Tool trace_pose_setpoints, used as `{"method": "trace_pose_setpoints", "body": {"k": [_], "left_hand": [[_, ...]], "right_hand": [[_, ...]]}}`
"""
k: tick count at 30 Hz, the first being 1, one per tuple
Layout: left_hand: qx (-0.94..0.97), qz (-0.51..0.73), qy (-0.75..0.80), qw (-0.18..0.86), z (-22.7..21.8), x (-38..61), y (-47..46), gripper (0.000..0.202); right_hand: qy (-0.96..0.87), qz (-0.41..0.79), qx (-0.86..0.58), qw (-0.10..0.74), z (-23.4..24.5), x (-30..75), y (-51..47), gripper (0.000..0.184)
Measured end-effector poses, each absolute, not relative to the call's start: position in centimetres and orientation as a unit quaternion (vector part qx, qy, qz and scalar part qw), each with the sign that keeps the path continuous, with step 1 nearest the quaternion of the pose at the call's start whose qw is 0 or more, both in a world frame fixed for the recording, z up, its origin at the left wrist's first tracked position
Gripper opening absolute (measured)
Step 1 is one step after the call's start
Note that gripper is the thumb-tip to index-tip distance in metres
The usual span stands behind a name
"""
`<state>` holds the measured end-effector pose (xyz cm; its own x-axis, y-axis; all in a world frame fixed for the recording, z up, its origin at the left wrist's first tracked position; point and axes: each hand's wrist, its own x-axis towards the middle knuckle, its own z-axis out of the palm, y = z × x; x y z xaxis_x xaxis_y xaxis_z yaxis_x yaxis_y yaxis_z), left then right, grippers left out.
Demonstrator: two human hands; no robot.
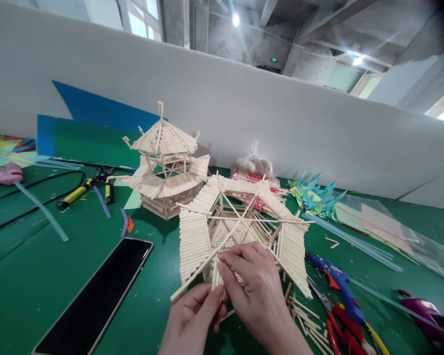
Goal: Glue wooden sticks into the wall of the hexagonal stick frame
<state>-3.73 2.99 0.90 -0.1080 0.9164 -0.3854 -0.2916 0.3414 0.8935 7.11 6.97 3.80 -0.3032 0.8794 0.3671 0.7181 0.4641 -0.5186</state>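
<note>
Before me stands a pavilion model of thin wooden sticks [194, 241], its roof ring partly covered and long sticks crossing over its open middle. At its near side, my left hand [196, 315] pinches a few short wooden sticks [216, 277] between thumb and fingers. My right hand [257, 291] is closed over the upper end of these sticks, thumb and fingertips pressed against the roof's near edge. The right hand hides part of the frame and the near roof side. Behind to the left, a finished-looking stick pavilion [165, 140] with a pointed roof stands upright.
A phone [96, 296] lies at left, with wire strippers [77, 192] beyond it. To the right are a blue glue gun [336, 283], red-handled scissors [331, 310], loose stick pieces [307, 315], clear glue sticks [355, 241] and folded paper [314, 195]. A white partition [222, 103] bounds the back.
</note>
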Motion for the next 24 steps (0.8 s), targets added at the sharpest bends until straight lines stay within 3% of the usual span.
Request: {"method": "trace_pose_setpoints", "body": {"k": [24], "left_hand": [[0.289,0.498,0.554,0.601,0.97,-3.72,3.14,0.023]], "right_hand": [[-0.800,0.121,-0.500,0.308,3.77,7.15,7.06,0.017]]}}
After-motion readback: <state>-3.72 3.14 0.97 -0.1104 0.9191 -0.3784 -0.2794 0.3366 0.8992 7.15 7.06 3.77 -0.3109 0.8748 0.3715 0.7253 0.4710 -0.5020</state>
